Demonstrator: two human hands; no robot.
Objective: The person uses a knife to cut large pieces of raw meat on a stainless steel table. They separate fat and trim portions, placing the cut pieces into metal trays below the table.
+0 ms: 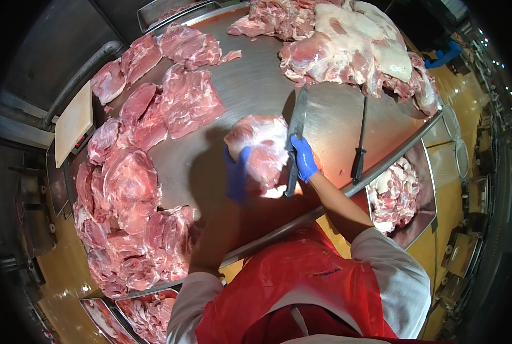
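A trimmed piece of raw meat (259, 149), pink with white fat, rests on the steel table in front of me. My left hand (237, 172), in a blue glove, is against its left side, its fingers smeared and partly in shadow. Along the meat's right side is a long knife (299, 114), blade pointing away and black handle toward me. The gloved fingers of my right hand (304, 159) close on the knife where blade and handle meet. To the right lies a honing steel (359, 156) with a black handle.
Several raw meat cuts (131, 180) line the table's left side. Large fat-covered pieces (347, 49) are heaped at the far right. A bin of trimmings (396, 195) stands below the right edge, another meat bin (150, 315) at lower left. A pale board (74, 123) is left.
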